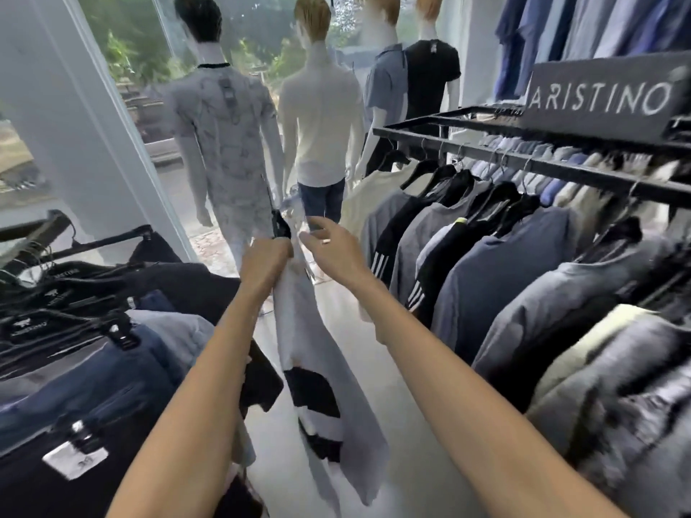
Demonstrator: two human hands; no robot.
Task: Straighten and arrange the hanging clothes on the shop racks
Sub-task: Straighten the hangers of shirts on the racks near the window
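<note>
Daylight came through a big window (123, 50) at the top of the frame, where four dressed mannequins (321, 106) stood with their backs to the camera. Down the right side ran a black rack (561, 168) crowded with grey, navy and black shirts (497, 271) on dark hangers, with a grey sign (602, 95) reading ARISTINO perched on top. At the lower left a second rack (101, 243) carried dark trousers and tops (112, 368) clipped to hangers. Between the two racks, in the middle of the frame, the left hand (265, 261) was clenched round the top of a light grey garment (325, 368) with black patches, just under its black hanger (281, 226). The cloth hung free over the pale floor (411, 454). The right hand (329, 248) hovered just beside the hanger, fingers apart and loosely bent, holding nothing; whether a fingertip touched it could not be told.
</note>
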